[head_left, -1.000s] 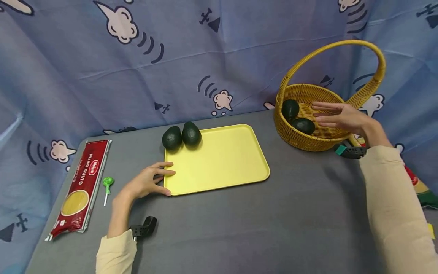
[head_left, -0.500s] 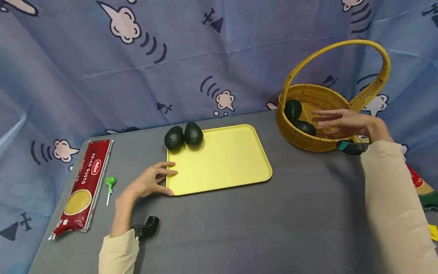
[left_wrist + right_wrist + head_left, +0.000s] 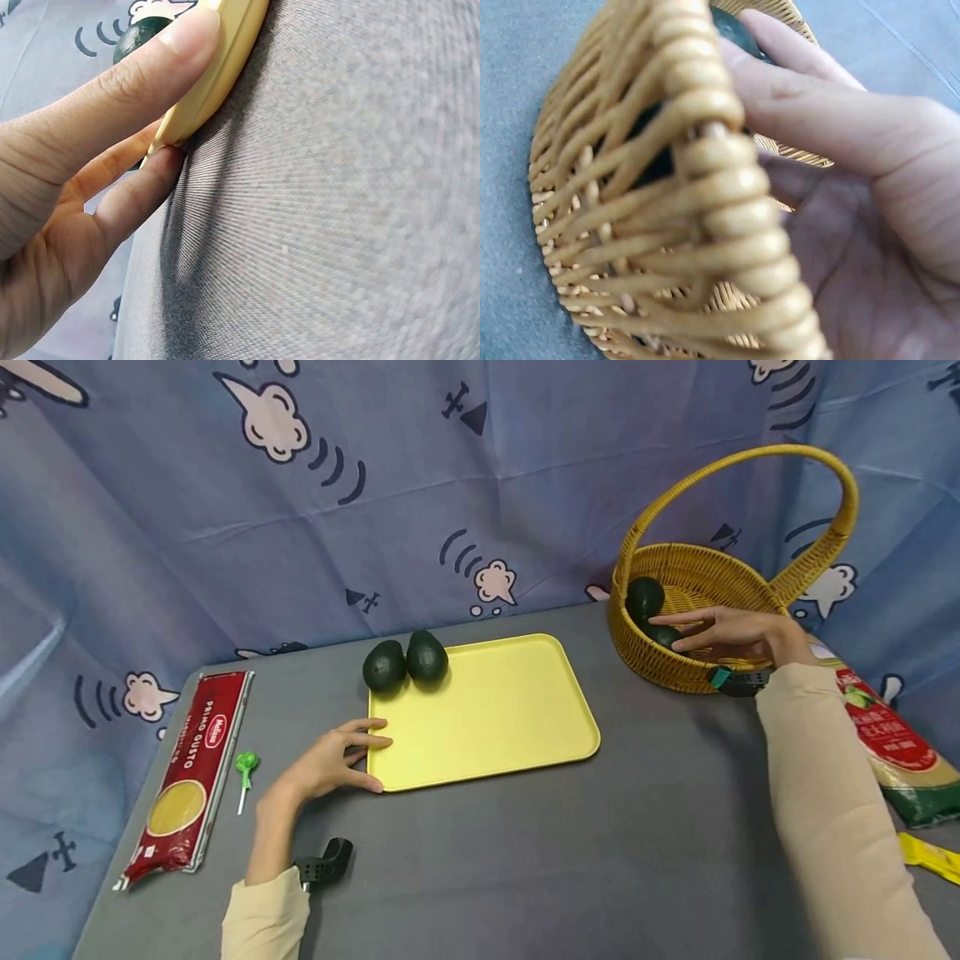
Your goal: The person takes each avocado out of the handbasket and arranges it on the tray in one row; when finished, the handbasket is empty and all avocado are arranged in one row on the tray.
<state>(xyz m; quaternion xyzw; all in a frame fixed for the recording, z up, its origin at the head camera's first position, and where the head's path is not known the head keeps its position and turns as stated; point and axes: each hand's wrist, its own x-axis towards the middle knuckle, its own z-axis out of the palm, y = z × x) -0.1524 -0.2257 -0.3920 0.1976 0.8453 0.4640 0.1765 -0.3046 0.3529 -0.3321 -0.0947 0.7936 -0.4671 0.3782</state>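
Note:
A yellow tray (image 3: pixel 487 710) lies on the grey table. My left hand (image 3: pixel 330 764) holds its near left corner, thumb against the near edge and fingers over the left rim; in the left wrist view the thumb and another finger touch the tray edge (image 3: pixel 225 71). Two dark green avocados, a left one (image 3: pixel 385 667) and a right one (image 3: pixel 427 658), sit at its far left corner. Inside the yellow wicker basket (image 3: pixel 652 664), my right hand (image 3: pixel 738 631) reaches with extended fingers and thumb either side of an avocado (image 3: pixel 666 637). Another avocado (image 3: pixel 645 597) lies behind it.
On the left lie a red pasta packet (image 3: pixel 187 768) and a green lollipop (image 3: pixel 246 763). A red and green bag (image 3: pixel 892 735) and a yellow wrapper (image 3: pixel 930 857) lie at the right. The basket's tall handle (image 3: pixel 742 456) arches above it. A patterned blue curtain (image 3: pixel 412 485) hangs behind.
My right hand has moved left and down inside the basket, from beside the avocados to the nearer one. My left hand stays at the tray corner.

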